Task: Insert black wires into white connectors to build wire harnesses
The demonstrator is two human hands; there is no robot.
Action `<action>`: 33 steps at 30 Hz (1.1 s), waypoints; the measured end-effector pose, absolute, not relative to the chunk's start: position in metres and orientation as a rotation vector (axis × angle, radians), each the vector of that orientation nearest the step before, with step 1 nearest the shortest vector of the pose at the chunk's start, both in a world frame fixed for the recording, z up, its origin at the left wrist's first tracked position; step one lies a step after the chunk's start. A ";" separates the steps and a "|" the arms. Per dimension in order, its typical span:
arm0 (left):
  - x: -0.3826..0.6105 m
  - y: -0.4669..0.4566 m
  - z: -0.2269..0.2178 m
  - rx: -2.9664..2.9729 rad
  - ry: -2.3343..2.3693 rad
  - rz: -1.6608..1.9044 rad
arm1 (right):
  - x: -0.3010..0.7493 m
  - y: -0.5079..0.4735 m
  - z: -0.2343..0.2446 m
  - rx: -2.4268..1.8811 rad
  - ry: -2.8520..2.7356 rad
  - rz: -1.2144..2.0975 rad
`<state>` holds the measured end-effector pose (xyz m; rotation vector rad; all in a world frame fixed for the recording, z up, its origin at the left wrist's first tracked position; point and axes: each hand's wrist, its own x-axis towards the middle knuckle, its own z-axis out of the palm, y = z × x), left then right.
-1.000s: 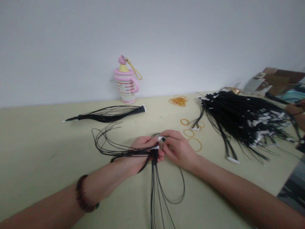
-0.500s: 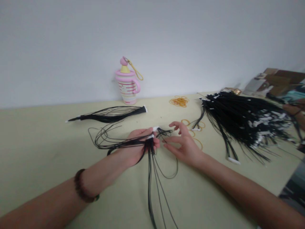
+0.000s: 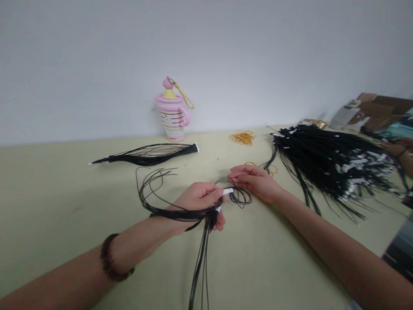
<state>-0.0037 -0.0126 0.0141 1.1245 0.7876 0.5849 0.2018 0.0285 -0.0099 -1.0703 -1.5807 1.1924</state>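
Observation:
My left hand (image 3: pixel 206 200) grips a bundle of black wires (image 3: pixel 180 214) with white connectors (image 3: pixel 228 191) at the ends, between thumb and fingers. Some of these wires curl back over the wrist to the left, and others hang toward the table's near edge. Beyond the connector, thin wires form a small loop to the right. At that loop, the fingers of my right hand (image 3: pixel 253 181) are pinched together on a thin black wire, partly hidden by the fingertips.
Behind my hands lies another wire bundle (image 3: pixel 148 156), with a pink striped cup (image 3: pixel 172 118) by the wall. Yellow rubber bands (image 3: pixel 243 137) sit to its right. A large pile of black wires (image 3: pixel 329 159) fills the right side, before cardboard boxes (image 3: pixel 377 110). Another person's hand (image 3: pixel 402 150) shows at far right.
My left hand has moved slightly right and nearer with the bundle. My right hand's spread fingers have closed together, and the thin wires by the connector now form a rounder loop.

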 end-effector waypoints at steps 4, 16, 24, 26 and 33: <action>-0.003 -0.004 0.002 1.028 0.932 0.679 | 0.191 0.018 -0.004 -1.228 -1.660 0.603; 0.000 0.005 -0.012 1.141 0.939 0.942 | 0.141 -0.034 0.005 -0.860 -2.228 0.009; 0.000 0.001 -0.011 1.120 0.877 0.899 | 0.145 -0.031 0.010 -0.775 -2.275 0.093; 0.000 0.001 -0.012 1.107 0.862 0.899 | 0.144 -0.030 0.009 -0.763 -2.297 0.119; 0.000 0.001 -0.010 1.129 0.936 0.931 | 0.143 -0.038 0.025 -0.643 -2.221 0.424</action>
